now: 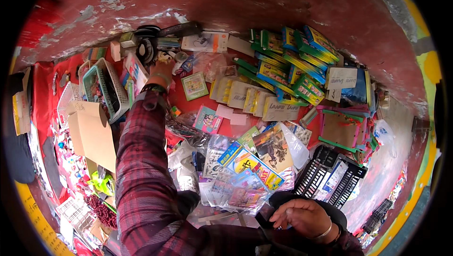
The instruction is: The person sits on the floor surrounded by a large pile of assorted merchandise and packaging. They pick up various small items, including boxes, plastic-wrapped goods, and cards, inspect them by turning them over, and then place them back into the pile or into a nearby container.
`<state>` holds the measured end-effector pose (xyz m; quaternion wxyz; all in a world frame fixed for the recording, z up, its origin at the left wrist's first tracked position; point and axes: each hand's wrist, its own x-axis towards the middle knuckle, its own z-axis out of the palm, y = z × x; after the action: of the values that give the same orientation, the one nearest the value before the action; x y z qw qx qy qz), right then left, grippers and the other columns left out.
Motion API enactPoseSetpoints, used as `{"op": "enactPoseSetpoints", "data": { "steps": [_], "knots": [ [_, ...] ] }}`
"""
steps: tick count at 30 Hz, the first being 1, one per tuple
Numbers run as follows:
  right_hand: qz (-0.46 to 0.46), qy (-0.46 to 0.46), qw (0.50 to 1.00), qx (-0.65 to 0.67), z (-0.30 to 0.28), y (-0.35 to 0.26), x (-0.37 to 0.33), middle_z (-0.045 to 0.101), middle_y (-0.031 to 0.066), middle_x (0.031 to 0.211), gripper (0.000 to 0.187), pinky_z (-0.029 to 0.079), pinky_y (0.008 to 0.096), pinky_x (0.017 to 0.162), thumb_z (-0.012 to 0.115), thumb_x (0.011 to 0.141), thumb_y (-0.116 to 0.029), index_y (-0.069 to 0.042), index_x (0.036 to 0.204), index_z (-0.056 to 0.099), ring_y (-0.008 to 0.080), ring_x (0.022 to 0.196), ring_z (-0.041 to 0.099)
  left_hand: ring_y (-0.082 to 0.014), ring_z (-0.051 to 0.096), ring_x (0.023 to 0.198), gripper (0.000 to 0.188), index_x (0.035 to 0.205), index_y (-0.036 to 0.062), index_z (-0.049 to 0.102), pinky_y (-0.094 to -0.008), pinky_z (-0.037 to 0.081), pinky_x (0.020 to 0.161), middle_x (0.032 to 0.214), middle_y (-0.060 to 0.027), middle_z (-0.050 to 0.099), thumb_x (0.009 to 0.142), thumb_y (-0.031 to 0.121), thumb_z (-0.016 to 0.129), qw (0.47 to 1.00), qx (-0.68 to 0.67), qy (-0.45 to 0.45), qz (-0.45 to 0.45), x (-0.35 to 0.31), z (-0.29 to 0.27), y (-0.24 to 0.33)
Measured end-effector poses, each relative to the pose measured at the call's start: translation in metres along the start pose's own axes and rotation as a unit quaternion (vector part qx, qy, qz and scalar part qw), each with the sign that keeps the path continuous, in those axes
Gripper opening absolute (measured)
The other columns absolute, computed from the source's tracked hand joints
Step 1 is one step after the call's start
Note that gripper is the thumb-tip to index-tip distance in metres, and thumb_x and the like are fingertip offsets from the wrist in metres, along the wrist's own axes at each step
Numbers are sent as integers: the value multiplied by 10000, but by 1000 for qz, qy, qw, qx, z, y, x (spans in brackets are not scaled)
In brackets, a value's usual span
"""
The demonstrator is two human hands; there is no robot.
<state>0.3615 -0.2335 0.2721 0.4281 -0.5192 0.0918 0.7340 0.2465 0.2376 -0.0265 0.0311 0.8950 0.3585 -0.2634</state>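
My left arm, in a red-and-black plaid sleeve, stretches to the back of the display. There my left hand [162,69] is among small goods near a round black item [146,50] and a small clear-topped container [180,57]. Its fingers are mostly hidden, so whether they grip anything does not show. My right hand [304,218] rests low over my lap, fingers loosely bent and nothing visible in them. Left of it lies a pile of clear-wrapped packets [243,192]. A green-edged square card pack [194,86] lies to the right of my left hand.
Stacked green, blue and yellow boxes [278,69] and grey-and-yellow packs [250,98] stand at the back right. Plastic baskets [111,81] and an open cardboard box [92,126] sit left of my arm. A black slotted basket [325,178] is near my right knee. A worn red wall [236,6] rises behind.
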Motion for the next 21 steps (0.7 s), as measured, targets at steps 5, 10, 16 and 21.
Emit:
{"op": "enactPoseSetpoints", "data": {
  "steps": [5, 10, 16, 21],
  "knots": [
    [-19, -38, 997, 60, 1, 15, -6, 618, 159, 1055, 270, 443, 273, 788, 429, 941, -121, 74, 1082, 551, 194, 950, 609, -331, 442, 1203, 558, 1269, 115, 466, -504, 365, 952, 1261, -151, 523, 755, 224, 653, 985, 76, -151, -11, -61, 36, -13],
    [-28, -53, 996, 67, -2, 27, -9, 613, 174, 1067, 273, 445, 280, 785, 435, 939, -111, 83, 1102, 536, 217, 953, 614, -332, 551, 1091, 589, 1202, 109, 565, -491, 453, 869, 1260, -123, 540, 691, 360, 719, 907, 45, -419, 13, -77, 45, -24],
    [-27, -52, 996, 67, -1, 25, -8, 607, 189, 1079, 272, 446, 286, 780, 431, 938, -98, 92, 1106, 530, 232, 952, 615, -334, 597, 973, 485, 1148, 95, 587, -459, 482, 810, 1025, -120, 646, 769, 397, 596, 976, 57, -182, 107, -49, 22, -3],
    [-19, -42, 996, 73, -5, 15, 1, 606, 198, 1074, 265, 445, 291, 780, 425, 935, -86, 94, 1099, 530, 239, 948, 615, -391, 560, 1004, 510, 1216, 110, 492, -448, 455, 862, 1113, -252, 550, 779, 357, 585, 912, -342, 183, -134, 34, 63, -1]
  ]
}}
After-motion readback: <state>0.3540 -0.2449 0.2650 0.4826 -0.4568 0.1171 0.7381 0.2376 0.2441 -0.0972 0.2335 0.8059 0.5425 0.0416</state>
